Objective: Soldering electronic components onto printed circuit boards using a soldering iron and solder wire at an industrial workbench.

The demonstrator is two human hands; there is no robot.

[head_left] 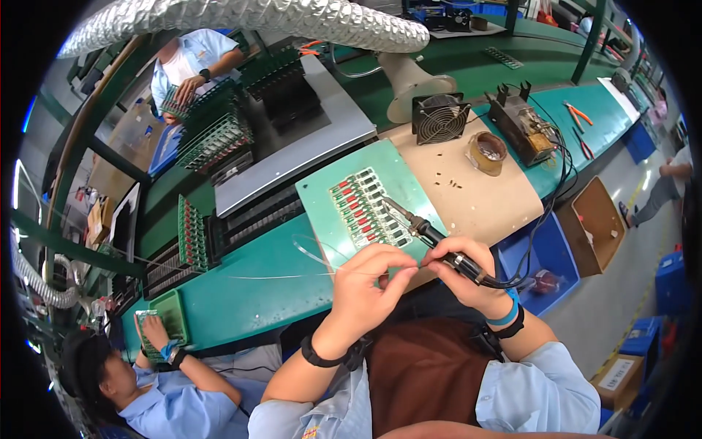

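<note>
My left hand (373, 285) pinches a thin silvery wire, which looks like solder wire (278, 277), between thumb and fingertips. The wire trails off to the left and loops near the plate. In my right hand (468, 267) is a black-handled soldering iron (431, 235), its tip pointing up and left over a circuit board panel (371, 208). Whether the tip touches the panel I cannot tell. Red and dark parts stand in rows on the panel, which lies on a pale green plate (319, 194). The fingertips of both hands nearly meet below the plate's front edge.
Behind the plate stand a small black fan (440, 119), a tape roll (487, 152) and a soldering stand (523, 124). Pliers (579, 114) lie farther right. A blue bin (537, 252) sits below the right edge. Co-workers handle boards at lower left and upper left. A foil duct (256, 20) hangs overhead.
</note>
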